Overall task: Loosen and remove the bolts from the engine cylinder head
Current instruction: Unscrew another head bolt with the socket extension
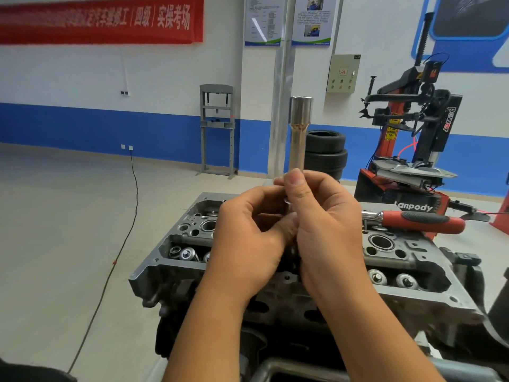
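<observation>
Both hands are raised together above the grey cast-metal engine cylinder head (413,260), which sits low in the centre of the view.

Right hand (322,216): fingers curled, thumb and fingertips pinching the lower end of a long polished steel deep socket (300,133). The socket stands upright, wide open end at the top, and its shaft disappears into the grip.

Left hand (248,238): fingers curled inward, thumb pressed toward the right hand just under the socket's base. A small metal part shows between the two thumbs; whether it is a bolt cannot be told, nor exactly what the left hand holds.

Cylinder head: top face exposed, round bores and valve springs (187,254) visible at the left end, two hex-headed fasteners (391,279) showing along the near right edge.

A ratchet wrench with a red and black handle (421,220) lies on the far right of the head, apart from both hands.

Background: stacked black tyres (326,153), a red tyre-changing machine (407,150), a grey shop press frame (217,128), and a black cable (121,244) running across the floor.
</observation>
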